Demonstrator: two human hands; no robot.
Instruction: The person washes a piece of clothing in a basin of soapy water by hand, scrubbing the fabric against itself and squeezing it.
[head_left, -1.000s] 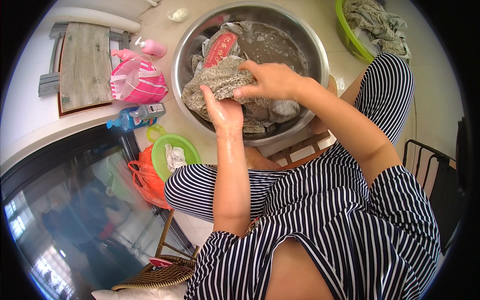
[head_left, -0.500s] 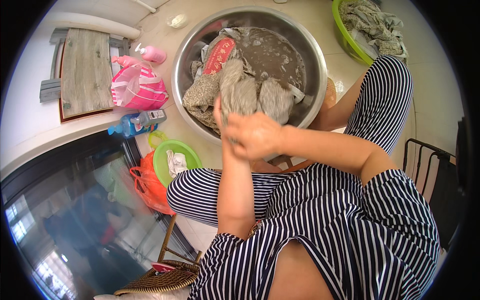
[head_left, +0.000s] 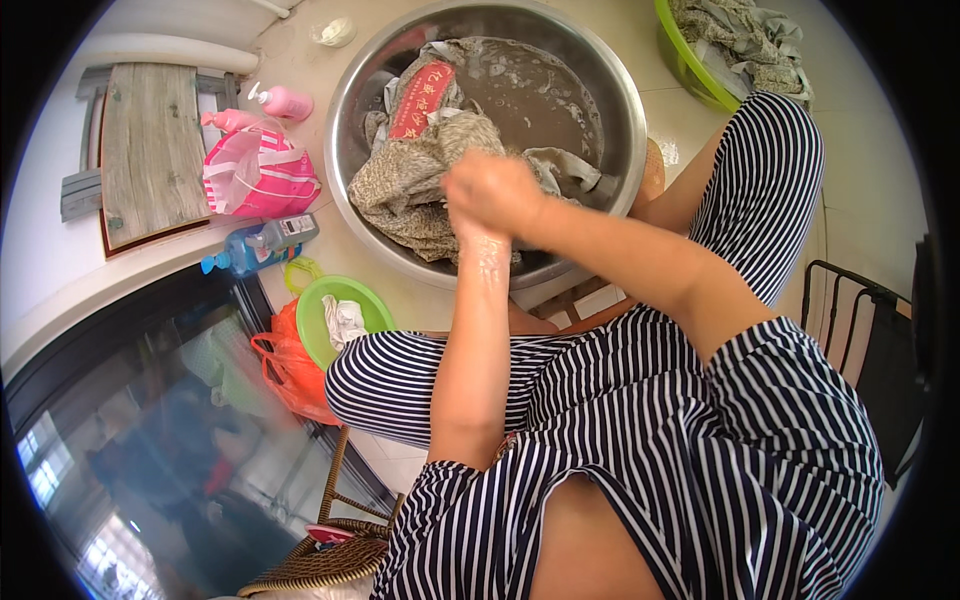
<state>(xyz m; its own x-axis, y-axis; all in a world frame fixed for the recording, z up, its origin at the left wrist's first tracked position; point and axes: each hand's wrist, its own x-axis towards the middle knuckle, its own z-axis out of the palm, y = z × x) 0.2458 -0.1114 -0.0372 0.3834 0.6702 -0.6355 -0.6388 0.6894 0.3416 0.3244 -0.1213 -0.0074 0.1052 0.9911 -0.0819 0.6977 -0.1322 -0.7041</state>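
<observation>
A large steel basin (head_left: pixel 632 130) holds murky brown water (head_left: pixel 545 105) and a heap of wet speckled grey-beige cloth (head_left: pixel 405 190). On the cloth lies a red panel (head_left: pixel 422 100) with pale lettering. My right hand (head_left: pixel 500 190) is closed over the cloth near the basin's near side, smeared by motion. Right against it, my left hand (head_left: pixel 472 225) is closed too, its wrist wet and its fingers mostly hidden under the right hand. A paler fold of cloth (head_left: pixel 565 170) lies to the right of my hands.
At the upper right stands a green tub (head_left: pixel 690 72) with more speckled cloth. To the left are a pink bag (head_left: pixel 262 178), a pink pump bottle (head_left: pixel 287 103) and a blue bottle (head_left: pixel 245 254). A green bowl (head_left: pixel 312 325) and red plastic bag (head_left: pixel 290 370) sit by my left knee.
Both hands have moved farther into the basin, over the cloth. The two cloth bunches that stood up beyond my hands have dropped back. The view has shifted slightly.
</observation>
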